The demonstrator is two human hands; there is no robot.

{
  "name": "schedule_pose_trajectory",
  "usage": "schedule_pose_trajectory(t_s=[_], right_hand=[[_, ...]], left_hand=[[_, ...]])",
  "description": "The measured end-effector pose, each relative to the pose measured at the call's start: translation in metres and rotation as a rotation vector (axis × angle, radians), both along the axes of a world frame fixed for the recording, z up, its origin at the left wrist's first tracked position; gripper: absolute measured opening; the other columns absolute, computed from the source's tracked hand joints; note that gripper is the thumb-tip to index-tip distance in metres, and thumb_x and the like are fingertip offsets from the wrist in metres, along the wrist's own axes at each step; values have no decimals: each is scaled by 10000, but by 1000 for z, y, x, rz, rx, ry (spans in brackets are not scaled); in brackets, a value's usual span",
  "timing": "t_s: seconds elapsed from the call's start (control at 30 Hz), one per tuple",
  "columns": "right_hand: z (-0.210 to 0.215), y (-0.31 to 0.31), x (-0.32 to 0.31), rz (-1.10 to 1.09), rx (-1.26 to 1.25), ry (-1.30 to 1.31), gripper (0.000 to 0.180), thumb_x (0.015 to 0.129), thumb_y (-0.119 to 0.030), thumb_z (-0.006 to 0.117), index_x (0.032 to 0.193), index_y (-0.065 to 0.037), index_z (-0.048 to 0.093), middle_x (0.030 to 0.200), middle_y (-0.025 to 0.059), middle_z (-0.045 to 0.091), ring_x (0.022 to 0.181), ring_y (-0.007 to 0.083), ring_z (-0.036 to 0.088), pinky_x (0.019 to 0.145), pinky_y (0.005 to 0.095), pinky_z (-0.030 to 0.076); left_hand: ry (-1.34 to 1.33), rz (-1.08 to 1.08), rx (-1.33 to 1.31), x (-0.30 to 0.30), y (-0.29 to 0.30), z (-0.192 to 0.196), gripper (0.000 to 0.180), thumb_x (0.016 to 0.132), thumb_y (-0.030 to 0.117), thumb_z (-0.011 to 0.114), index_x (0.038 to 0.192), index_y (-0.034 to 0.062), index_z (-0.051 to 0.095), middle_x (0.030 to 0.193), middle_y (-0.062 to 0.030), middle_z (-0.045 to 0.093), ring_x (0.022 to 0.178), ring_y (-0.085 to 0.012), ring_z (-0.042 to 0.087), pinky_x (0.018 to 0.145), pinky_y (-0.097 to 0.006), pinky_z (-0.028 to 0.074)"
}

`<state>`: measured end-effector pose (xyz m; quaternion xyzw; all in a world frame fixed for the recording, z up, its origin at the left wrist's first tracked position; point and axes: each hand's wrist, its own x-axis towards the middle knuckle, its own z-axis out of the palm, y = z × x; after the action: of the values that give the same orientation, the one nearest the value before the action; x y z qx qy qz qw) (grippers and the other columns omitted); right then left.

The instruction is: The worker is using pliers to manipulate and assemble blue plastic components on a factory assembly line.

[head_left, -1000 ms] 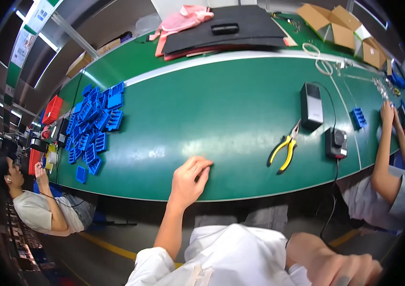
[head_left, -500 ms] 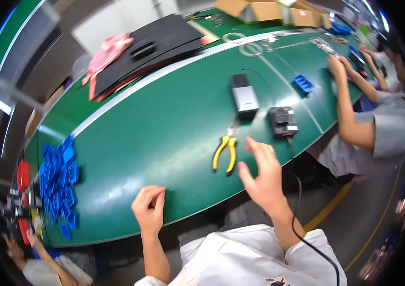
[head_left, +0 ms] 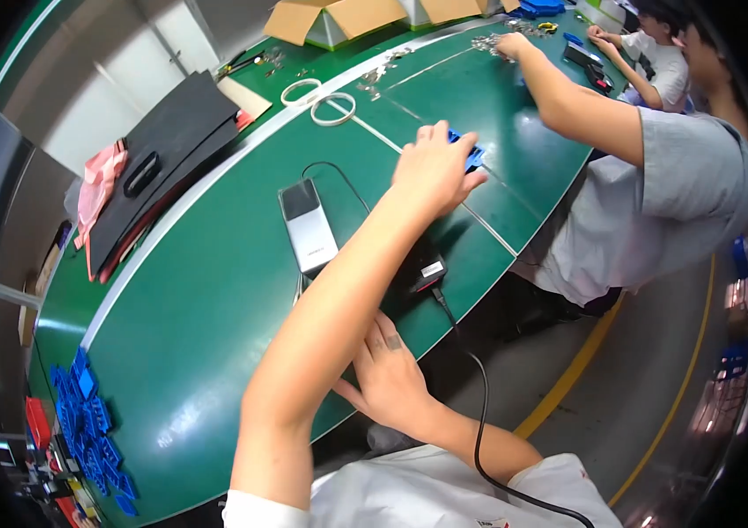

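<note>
My left arm stretches across to the right. My left hand (head_left: 435,167) is over a small blue plastic part (head_left: 474,158), its thumb and fingers bent around it. Under that forearm lies my right hand (head_left: 390,374), close to the table's front edge. Its thumb and the backs of some fingers show, one with a grey band. The fingertips are hidden by the left forearm, so whether they hold anything does not show. A grey and black box-shaped device (head_left: 309,231) lies beside the left forearm. A black charger-like block (head_left: 427,271) with a cable is partly covered by that arm.
Blue plastic pieces (head_left: 92,431) are heaped at the table's left end. Two white rings (head_left: 332,109) lie near the rear divider. Black sheets (head_left: 162,150) and cardboard boxes (head_left: 356,18) are behind it. A co-worker's arm (head_left: 559,92) is at the right. A black cable (head_left: 482,422) crosses my right forearm.
My left hand has crossed far to the right onto the blue part. My right hand has moved in beneath the left forearm. The yellow-handled pliers are now hidden. The view has shifted right.
</note>
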<state>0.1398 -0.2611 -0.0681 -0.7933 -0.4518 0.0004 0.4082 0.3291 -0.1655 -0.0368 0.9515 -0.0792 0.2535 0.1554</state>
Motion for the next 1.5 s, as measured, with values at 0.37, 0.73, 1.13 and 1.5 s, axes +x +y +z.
schedule_pose_trajectory(t_s=[0.37,0.73,1.13,1.5], right_hand=[[-23,-12,12,-140,433,415,421,721,49,556,1140,39,508,1172,201,566,1083,367,555,940,390,438],[4,30,-36,-169,-98,-94,428,747,-290,730,1019,2,573,1204,222,471,1201,363,405,1034,551,263],[17,50,-43,38,-194,-288,377,742,-308,736,925,-21,574,1169,173,527,1130,352,463,985,493,340],[20,50,-30,232,61,707,87,840,-87,563,832,-5,535,793,61,511,703,159,500,644,287,400]], left_hand=[[157,-168,-594,-59,93,85,644,656,291,675,1236,46,540,1036,-148,632,815,-221,608,748,-317,496],[13,515,-971,-360,168,9,346,733,31,743,1045,-41,611,878,-39,626,765,-88,582,697,-222,484],[-91,324,-721,-373,144,2,269,675,-54,707,933,11,664,834,-61,616,767,-152,586,699,-258,461],[-193,238,-569,-378,152,-5,274,664,-6,740,929,36,687,863,-90,664,783,-196,607,700,-283,476]])
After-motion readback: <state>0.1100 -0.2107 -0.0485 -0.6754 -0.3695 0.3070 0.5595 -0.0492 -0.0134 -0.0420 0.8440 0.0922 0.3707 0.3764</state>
